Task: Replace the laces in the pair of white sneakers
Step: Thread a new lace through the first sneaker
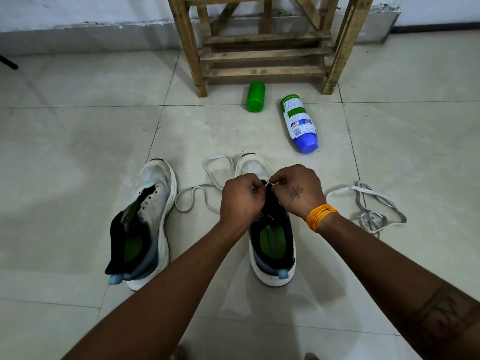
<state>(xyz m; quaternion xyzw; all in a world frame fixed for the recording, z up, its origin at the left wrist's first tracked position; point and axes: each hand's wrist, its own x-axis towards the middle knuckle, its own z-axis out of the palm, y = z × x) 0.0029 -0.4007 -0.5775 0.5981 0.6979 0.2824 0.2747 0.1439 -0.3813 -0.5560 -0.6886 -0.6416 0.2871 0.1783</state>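
I sit on the floor of what looks like a plain room in a home: pale glossy floor tiles [78, 152], a white wall [78, 9] with scuffed paint at its base, a rough wooden stool [262, 42] against it, and a green bottle [255, 96] and a blue-bottomed bottle [298, 123] lying on the tiles.

Two white mesh sneakers [153, 219] [270, 235], two loose white flat laces [205, 188] [371, 206], two plastic bottles lying down [255, 96] [300, 123], one wooden slatted stool [265, 55], two hands [241, 201] [296, 190].
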